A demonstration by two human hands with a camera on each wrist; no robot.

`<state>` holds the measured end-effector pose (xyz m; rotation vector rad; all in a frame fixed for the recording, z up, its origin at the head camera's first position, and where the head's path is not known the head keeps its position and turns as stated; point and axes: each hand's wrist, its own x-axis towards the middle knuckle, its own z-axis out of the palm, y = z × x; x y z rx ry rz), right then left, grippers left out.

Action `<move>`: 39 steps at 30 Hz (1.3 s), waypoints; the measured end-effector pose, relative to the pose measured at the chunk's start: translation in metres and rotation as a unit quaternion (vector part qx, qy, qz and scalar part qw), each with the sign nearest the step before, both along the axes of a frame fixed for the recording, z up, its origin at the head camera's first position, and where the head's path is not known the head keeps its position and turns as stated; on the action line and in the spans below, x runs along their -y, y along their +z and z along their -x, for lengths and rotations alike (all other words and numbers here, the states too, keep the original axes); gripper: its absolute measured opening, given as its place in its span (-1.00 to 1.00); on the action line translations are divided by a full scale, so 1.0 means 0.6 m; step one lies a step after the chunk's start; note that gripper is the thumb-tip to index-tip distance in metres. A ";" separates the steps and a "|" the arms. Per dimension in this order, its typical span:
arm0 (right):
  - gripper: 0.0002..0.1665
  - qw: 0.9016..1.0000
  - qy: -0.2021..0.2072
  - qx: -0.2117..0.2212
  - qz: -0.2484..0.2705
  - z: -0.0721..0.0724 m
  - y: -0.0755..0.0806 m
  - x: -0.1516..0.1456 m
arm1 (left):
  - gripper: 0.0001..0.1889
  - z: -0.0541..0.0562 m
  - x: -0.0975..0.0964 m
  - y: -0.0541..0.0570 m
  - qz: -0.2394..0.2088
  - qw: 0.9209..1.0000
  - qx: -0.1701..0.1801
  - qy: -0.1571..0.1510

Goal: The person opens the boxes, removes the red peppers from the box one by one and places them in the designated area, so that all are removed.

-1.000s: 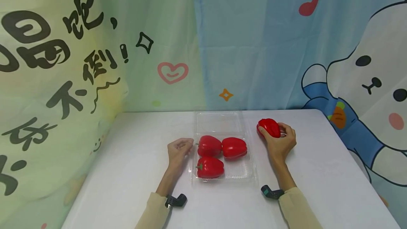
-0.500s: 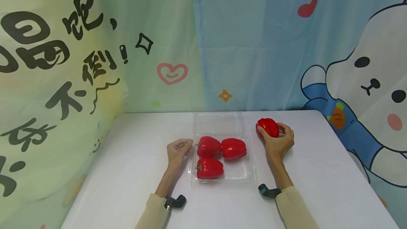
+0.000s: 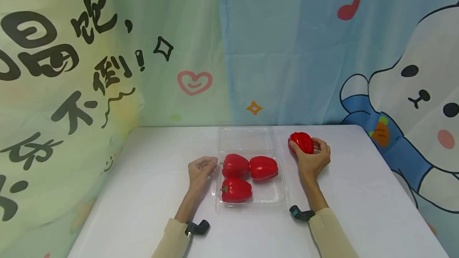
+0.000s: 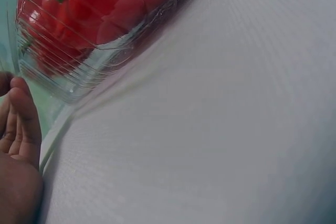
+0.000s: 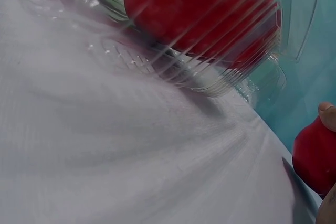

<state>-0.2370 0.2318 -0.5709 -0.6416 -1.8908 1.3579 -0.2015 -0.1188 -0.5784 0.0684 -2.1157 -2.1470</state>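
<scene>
My right hand (image 3: pixel 315 158) grips a red bell pepper (image 3: pixel 300 141) just above the table, right of a clear plastic clamshell box (image 3: pixel 267 195). Part of that held bell pepper (image 5: pixel 314 156) shows at the right edge of the right wrist view. Inside the box lie three more red bell peppers: one at back left (image 3: pixel 235 165), one at back right (image 3: pixel 263 168) and one at front left (image 3: pixel 236 190). The front right of the box bears no pepper. My left hand (image 3: pixel 201 172) pinches the box's left rim between thumb and bent fingers.
The box's transparent lid (image 3: pixel 246 138) lies folded back toward the table's far edge. A white cloth covers the table (image 3: pixel 150 194). Behind it hangs a printed curtain (image 3: pixel 265 51). Each wrist wears a dark camera mount.
My right hand and the bell pepper in it have drifted slightly left. The left hand, the box and its peppers stay where they were.
</scene>
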 end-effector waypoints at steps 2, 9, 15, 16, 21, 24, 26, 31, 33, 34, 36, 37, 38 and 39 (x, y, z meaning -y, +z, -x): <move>-0.18 1.000 -0.001 -0.004 0.000 0.000 0.000 0.000 | -0.78 0.000 0.000 0.000 -0.001 1.000 -0.003 -0.003; -0.15 1.000 -0.001 0.002 0.001 0.001 -0.003 0.000 | -0.80 0.000 -0.001 0.000 -0.005 1.000 -0.001 -0.005; -0.14 1.000 -0.010 0.006 0.006 0.003 -0.006 0.000 | -0.78 -0.003 -0.002 0.001 0.000 1.000 -0.003 -0.005; -0.14 1.000 -0.012 0.007 0.008 0.002 -0.006 0.000 | -0.78 -0.004 -0.002 0.001 0.001 1.000 -0.005 -0.005; -0.14 1.000 -0.017 0.010 0.014 0.001 -0.005 0.000 | -0.78 -0.004 -0.002 0.001 0.004 1.000 -0.011 -0.006; -0.12 1.000 -0.014 0.019 0.017 0.002 -0.007 0.000 | -0.78 -0.004 -0.002 0.001 0.005 1.000 -0.007 -0.005; -0.11 0.999 -0.010 0.026 0.019 0.003 -0.009 0.000 | -0.79 -0.003 -0.002 0.001 0.007 1.000 -0.004 -0.004; -0.07 0.999 0.003 0.033 0.015 0.002 -0.011 0.000 | -0.82 -0.001 0.000 0.005 0.008 1.000 -0.005 -0.002; -0.06 0.999 0.008 0.032 0.013 0.002 -0.012 -0.001 | -0.83 0.000 0.000 0.005 0.007 1.000 -0.004 -0.001; -0.06 0.999 0.010 0.033 0.012 0.001 -0.012 -0.002 | -0.83 0.001 0.001 0.006 0.006 1.000 -0.004 0.000; -0.05 0.999 0.016 0.034 0.011 0.000 -0.012 -0.002 | -0.83 0.002 0.000 0.005 0.005 1.000 0.000 0.002; -0.04 0.999 0.017 0.036 0.010 0.000 -0.011 -0.002 | -0.83 0.002 0.000 0.004 0.004 1.000 0.002 0.003; -0.04 0.999 0.019 0.038 0.010 -0.001 -0.011 -0.002 | -0.83 0.002 0.000 0.004 0.001 1.000 0.003 0.003; -0.03 0.999 0.020 0.041 0.009 -0.001 -0.010 -0.003 | -0.82 0.002 0.000 0.003 -0.001 1.000 0.005 0.003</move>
